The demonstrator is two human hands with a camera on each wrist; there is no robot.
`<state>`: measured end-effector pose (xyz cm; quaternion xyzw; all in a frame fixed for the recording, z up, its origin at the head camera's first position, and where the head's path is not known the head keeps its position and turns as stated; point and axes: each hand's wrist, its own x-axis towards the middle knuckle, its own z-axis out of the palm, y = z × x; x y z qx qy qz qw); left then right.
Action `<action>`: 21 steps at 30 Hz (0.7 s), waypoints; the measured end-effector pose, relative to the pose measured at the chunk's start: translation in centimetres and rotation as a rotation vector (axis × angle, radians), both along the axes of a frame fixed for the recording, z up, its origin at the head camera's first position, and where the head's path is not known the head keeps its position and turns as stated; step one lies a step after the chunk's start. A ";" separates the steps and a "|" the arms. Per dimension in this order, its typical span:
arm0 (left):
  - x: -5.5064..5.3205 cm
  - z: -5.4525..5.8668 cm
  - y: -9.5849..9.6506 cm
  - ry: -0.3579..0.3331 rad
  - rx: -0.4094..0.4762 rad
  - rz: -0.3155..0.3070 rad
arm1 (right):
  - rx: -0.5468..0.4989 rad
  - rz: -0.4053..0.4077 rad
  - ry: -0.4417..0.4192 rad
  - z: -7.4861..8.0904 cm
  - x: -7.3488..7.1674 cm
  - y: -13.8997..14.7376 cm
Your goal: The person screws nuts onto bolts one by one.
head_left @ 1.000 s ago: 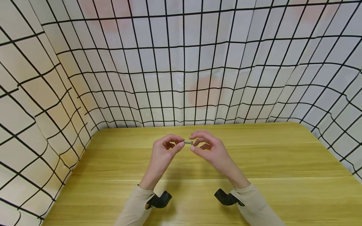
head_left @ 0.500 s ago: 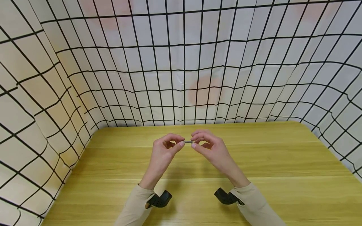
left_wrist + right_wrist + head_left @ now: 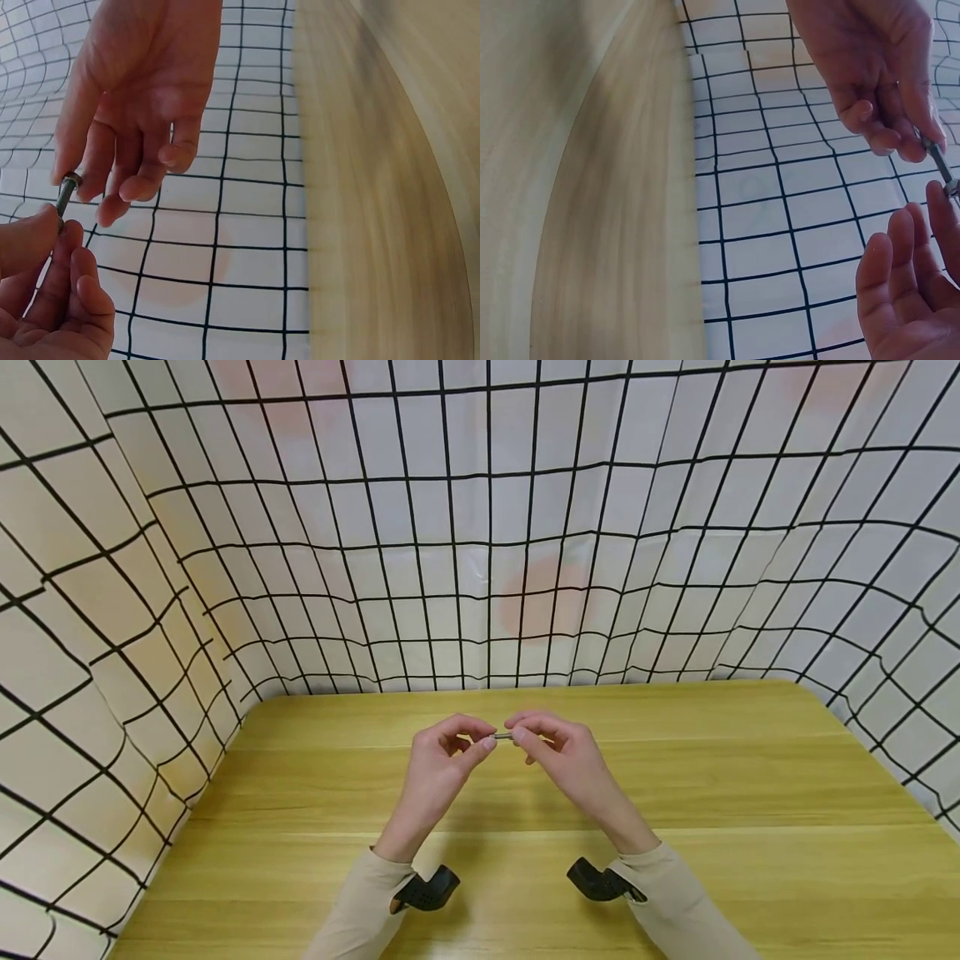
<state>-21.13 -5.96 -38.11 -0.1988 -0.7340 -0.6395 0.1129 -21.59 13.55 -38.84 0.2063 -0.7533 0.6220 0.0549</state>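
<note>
Nearest, at the bottom of the head view, two beige sleeves (image 3: 348, 914) slant inward from lower left and lower right, each with a black wrist device (image 3: 427, 890) at its cuff, pointing toward the middle of the frame.

Beyond them the left hand (image 3: 438, 770) and right hand (image 3: 573, 764) rise to meet just below the centre. Between their fingertips is a slim metal bolt (image 3: 66, 196), held up off the table. The left hand pinches one end of it between thumb and index finger, with no gap left in that grip. The right hand's thumb and index finger close in a light pinch at the other end; its remaining fingers curve loosely.

The bolt's long axis runs left to right in the head view, almost level, its right end a touch higher. In the left wrist view it stands steeply at the left edge, its wide end (image 3: 73, 178) uppermost, leaning slightly right. In the right wrist view it slopes from upper left to lower right, near the right edge.

Below and around the hands spreads the wood-grain table (image 3: 757, 793). Farthest, filling the upper frame, hangs white cloth with a black grid (image 3: 420, 510), blotched pale red.
</note>
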 end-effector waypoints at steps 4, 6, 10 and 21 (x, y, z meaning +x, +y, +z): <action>0.0 0.0 0.1 -0.002 -0.003 -0.001 | -0.002 -0.009 0.007 -0.2 -0.2 0.0; 0.1 0.0 0.2 -0.016 -0.006 -0.003 | 0.006 -0.017 0.013 -0.3 -0.3 0.0; 0.8 0.8 0.3 -0.030 -0.003 -0.001 | 0.028 -0.023 0.015 -0.2 -0.3 0.0; 0.0 -0.1 0.0 0.012 0.001 0.032 | 0.056 0.002 0.011 0.3 0.0 0.3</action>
